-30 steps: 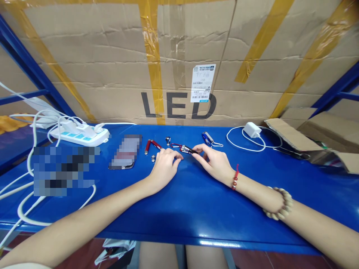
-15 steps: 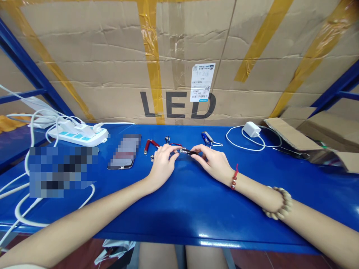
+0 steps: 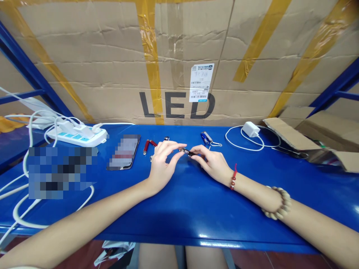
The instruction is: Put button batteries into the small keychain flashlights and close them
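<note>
A small black flashlight-like tube (image 3: pixel 190 153) with a silver end is held above the middle of the blue table. My right hand (image 3: pixel 209 158) grips its black body between thumb and fingers. My left hand (image 3: pixel 164 164) has its thumb and index finger curved around the silver end, holding it from the left. Behind and left of my left hand lie two red tubes, one red tube (image 3: pixel 146 147) in full sight and the other partly covered. A small silver metal part (image 3: pixel 166 138) lies just beyond the left fingers. A blue tube (image 3: pixel 204 138) with a metal clip rests behind my right hand.
A phone (image 3: pixel 131 160) lies left of my hands. A white power strip (image 3: pixel 84 139) with tangled cables (image 3: pixel 19 209) occupies the left side. A white charger (image 3: pixel 251 129) with its cord and an open carton (image 3: pixel 291 136) are at the right. A large cardboard box (image 3: pixel 112 74) stands behind.
My left index finger has stretched out and lifted a little over the silver end, its gap to the thumb wider. My right hand keeps its hold, with the tube slightly more tilted.
</note>
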The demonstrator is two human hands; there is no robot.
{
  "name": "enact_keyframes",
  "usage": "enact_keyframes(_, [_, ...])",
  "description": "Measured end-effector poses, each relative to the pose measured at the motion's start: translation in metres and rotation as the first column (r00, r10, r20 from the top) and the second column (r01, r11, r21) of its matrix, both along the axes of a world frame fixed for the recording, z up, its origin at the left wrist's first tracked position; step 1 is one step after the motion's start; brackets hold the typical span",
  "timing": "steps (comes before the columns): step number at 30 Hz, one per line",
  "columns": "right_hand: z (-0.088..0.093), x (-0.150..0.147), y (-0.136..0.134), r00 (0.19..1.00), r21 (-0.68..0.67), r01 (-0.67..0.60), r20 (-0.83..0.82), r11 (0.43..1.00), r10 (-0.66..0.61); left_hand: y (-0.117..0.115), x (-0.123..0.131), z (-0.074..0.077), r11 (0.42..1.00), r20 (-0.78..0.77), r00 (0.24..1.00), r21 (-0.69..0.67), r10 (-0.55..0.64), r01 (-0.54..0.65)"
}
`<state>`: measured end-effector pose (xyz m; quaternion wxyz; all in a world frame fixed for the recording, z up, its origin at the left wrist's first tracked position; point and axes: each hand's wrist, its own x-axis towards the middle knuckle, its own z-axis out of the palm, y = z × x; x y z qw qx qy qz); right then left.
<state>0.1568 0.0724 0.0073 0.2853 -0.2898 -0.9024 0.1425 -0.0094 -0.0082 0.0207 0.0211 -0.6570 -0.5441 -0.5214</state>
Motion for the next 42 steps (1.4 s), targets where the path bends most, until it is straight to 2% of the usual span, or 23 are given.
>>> enact_keyframes(5, [-0.0009, 0.0004, 0.0002, 0.999, -0.006, -0.048, 0.0, 0.999, 0.048, -0.0009, 0.0006, -0.0006, 1.0, -0.026, 1.0, 0.025, -0.007, 0.007])
enact_keyframes(16, [-0.0012, 0.0009, 0.0004, 0.998, -0.026, -0.054, -0.028, 0.998, 0.053, -0.0024, 0.0006, 0.0, 0.995, -0.058, 0.997, 0.08, 0.059, -0.054])
enact_keyframes(20, [-0.0013, 0.0015, 0.0001, 0.998, -0.036, -0.063, -0.03, 0.997, 0.062, -0.0019, 0.0013, 0.0002, 0.998, -0.029, 0.998, 0.033, 0.061, -0.06])
enact_keyframes(23, [-0.0017, 0.0014, 0.0003, 0.996, -0.049, -0.086, -0.04, 0.995, 0.084, -0.0005, 0.0015, -0.0008, 1.0, -0.005, 1.0, -0.007, 0.014, -0.014])
enact_keyframes(32, [-0.0034, 0.0018, 0.0011, 0.992, 0.002, -0.126, 0.023, 0.992, 0.126, 0.0042, -0.0005, -0.0066, 0.985, -0.091, 0.99, -0.142, -0.109, 0.096])
enact_keyframes(37, [-0.0008, 0.001, -0.0017, 0.993, 0.012, -0.106, 0.047, 0.994, 0.105, 0.0018, 0.0019, -0.0023, 0.981, -0.012, 0.99, -0.14, -0.139, 0.136])
enact_keyframes(42, [0.0004, -0.0003, -0.0021, 0.997, 0.03, -0.063, 0.044, 0.998, 0.061, 0.0003, 0.0038, 0.0, 0.982, 0.113, 0.992, -0.171, -0.06, 0.078])
